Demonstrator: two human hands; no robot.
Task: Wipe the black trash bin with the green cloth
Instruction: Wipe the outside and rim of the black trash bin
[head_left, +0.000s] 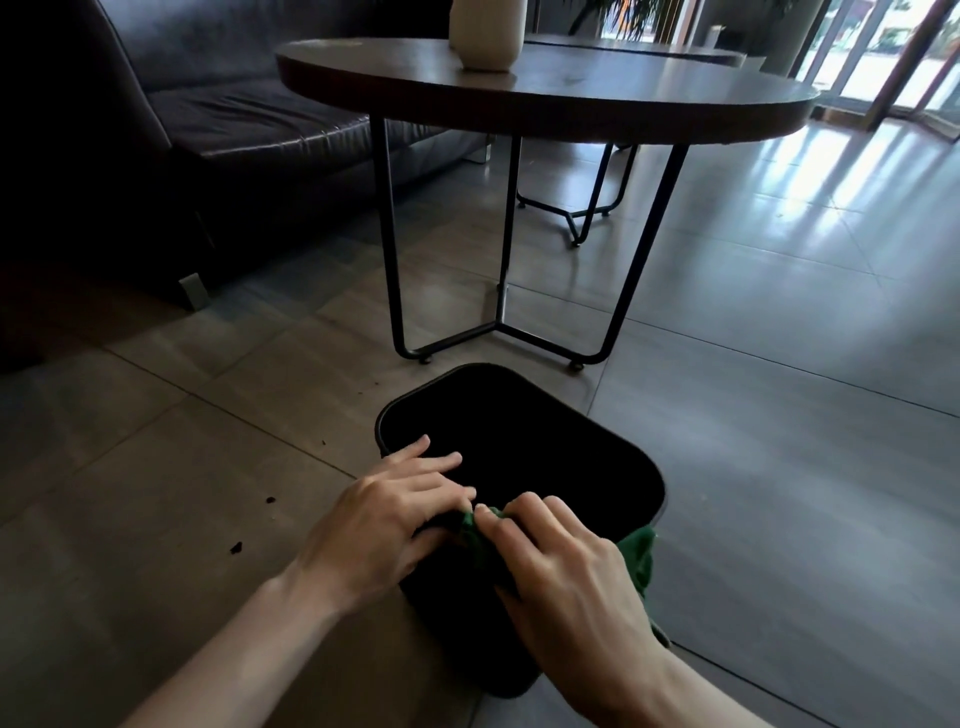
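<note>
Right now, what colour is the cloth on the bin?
Green, seen in the head view: the cloth on the bin.

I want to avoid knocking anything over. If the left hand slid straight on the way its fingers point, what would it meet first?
Probably nothing at once: the left hand points over the black trash bin's open mouth, so the far rim likely comes first, with the round table's legs beyond. Depth is unclear.

Green cloth (636, 558) over blk bin (597, 441) rim
</note>
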